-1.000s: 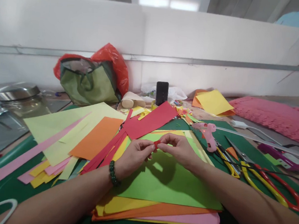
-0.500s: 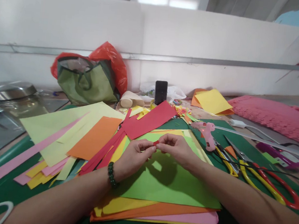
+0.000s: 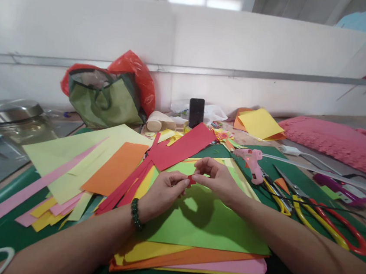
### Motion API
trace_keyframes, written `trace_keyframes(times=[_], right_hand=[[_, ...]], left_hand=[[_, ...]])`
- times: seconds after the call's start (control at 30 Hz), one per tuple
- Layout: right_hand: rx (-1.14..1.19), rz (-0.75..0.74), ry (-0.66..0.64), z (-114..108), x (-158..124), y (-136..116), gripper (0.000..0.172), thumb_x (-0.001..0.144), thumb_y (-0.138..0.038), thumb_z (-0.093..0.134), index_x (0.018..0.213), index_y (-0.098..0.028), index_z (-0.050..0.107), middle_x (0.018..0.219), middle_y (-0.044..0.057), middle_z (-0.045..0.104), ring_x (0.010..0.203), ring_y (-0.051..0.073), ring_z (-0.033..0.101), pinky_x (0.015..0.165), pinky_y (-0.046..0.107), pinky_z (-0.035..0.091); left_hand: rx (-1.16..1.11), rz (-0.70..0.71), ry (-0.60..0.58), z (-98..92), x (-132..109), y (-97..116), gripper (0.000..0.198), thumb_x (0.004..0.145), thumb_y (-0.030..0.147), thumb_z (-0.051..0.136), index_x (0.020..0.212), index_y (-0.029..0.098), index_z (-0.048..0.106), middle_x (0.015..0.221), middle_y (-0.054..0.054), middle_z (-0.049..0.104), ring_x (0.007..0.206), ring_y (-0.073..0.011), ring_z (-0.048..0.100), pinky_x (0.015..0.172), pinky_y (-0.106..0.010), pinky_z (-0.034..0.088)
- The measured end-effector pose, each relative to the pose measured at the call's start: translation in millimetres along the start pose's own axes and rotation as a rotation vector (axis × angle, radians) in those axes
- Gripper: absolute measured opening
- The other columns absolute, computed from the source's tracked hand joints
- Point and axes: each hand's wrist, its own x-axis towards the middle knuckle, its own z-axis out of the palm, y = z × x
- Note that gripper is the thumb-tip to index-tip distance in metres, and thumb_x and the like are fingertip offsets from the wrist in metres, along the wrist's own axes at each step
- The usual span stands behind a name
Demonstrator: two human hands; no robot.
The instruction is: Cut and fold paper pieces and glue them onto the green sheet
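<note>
Between my fingertips is a small piece of red paper, its exact shape too small to make out. My left hand, with a dark green bead bracelet at the wrist, pinches it from the left. From the other side, the thumb and forefinger of my right hand close on its right edge. Both hands hover over a bright green sheet, which tops a stack of coloured paper. Just beyond them lies a wide red paper strip, with narrow red strips to its left.
On the right are a pink glue gun, a yellow-handled cutter and large scissors. Orange paper and pale yellow sheets spread left. A phone stands behind, near a green bag. A glass jar sits far left.
The red piece shows more of its flat face between my fingers. My right fingers have lifted slightly and shifted on it. My left hand stays nearly in place.
</note>
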Motion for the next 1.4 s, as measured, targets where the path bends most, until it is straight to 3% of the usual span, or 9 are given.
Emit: trace_keyframes(times=[0.37,0.6,0.8,1.0,1.2,1.3,1.4], right_hand=[[0.061,0.059,-0.033,1,0,-1,0.032,0.058,-0.024,0.065,0.087,-0.018,0.053,0.064,-0.005,0.056,0.06,0.011,0.051,0.06,0.027,0.038],[0.06,0.106,-0.093,2,-1,-1,0.037,0.057,-0.023,0.064,0.091,-0.019,0.05,0.06,-0.006,0.057,0.058,0.012,0.052,0.059,0.028,0.037],[0.091,0.114,-0.094,2,0,-1,0.038,0.056,-0.024,0.065,0.091,-0.019,0.05,0.058,-0.007,0.056,0.056,0.011,0.051,0.059,0.027,0.038],[0.084,0.177,-0.053,-1,-1,-5,0.038,0.064,-0.037,0.065,0.096,-0.018,0.054,0.069,-0.002,0.062,0.065,0.014,0.056,0.063,0.029,0.042],[0.007,0.171,-0.07,-1,-1,-6,0.046,0.056,-0.03,0.072,0.095,-0.018,0.051,0.059,-0.005,0.059,0.056,0.012,0.052,0.055,0.025,0.035],[0.003,0.14,-0.043,-7,2,-7,0.044,0.058,-0.032,0.072,0.095,-0.017,0.051,0.06,-0.005,0.06,0.057,0.012,0.053,0.058,0.026,0.038],[-0.061,0.126,0.012,-16,7,-7,0.042,0.06,-0.031,0.072,0.093,-0.018,0.051,0.06,-0.004,0.062,0.055,0.011,0.054,0.055,0.025,0.037]], left_hand=[[-0.16,-0.051,-0.032,-0.3,2,-6,0.02,0.072,0.036,0.063,0.071,0.015,0.062,0.059,0.003,0.052,0.051,-0.008,0.044,0.052,-0.022,0.038],[-0.003,0.01,-0.082,-0.4,2,-5,0.018,0.072,0.032,0.059,0.068,0.015,0.063,0.058,0.001,0.053,0.054,-0.0093,0.042,0.051,-0.023,0.032],[-0.092,-0.054,-0.1,-0.3,1,-3,0.018,0.07,0.033,0.059,0.067,0.015,0.06,0.054,0.004,0.048,0.05,-0.008,0.039,0.049,-0.022,0.03],[-0.139,-0.077,-0.041,-1.4,2,-4,0.02,0.068,0.035,0.062,0.07,0.016,0.061,0.06,0.003,0.051,0.053,-0.0085,0.041,0.052,-0.023,0.033],[-0.132,-0.077,-0.034,0.0,3,-7,0.023,0.068,0.038,0.062,0.071,0.016,0.059,0.059,0.004,0.05,0.052,-0.0082,0.042,0.053,-0.022,0.036],[-0.055,-0.046,0.006,-9.4,9,-6,0.025,0.071,0.04,0.058,0.077,0.016,0.059,0.068,0.001,0.057,0.057,-0.0099,0.049,0.056,-0.024,0.041],[0.218,-0.026,0.043,-34.1,20,-5,0.026,0.076,0.041,0.051,0.078,0.016,0.059,0.071,-0.001,0.061,0.063,-0.0133,0.054,0.059,-0.025,0.044]])
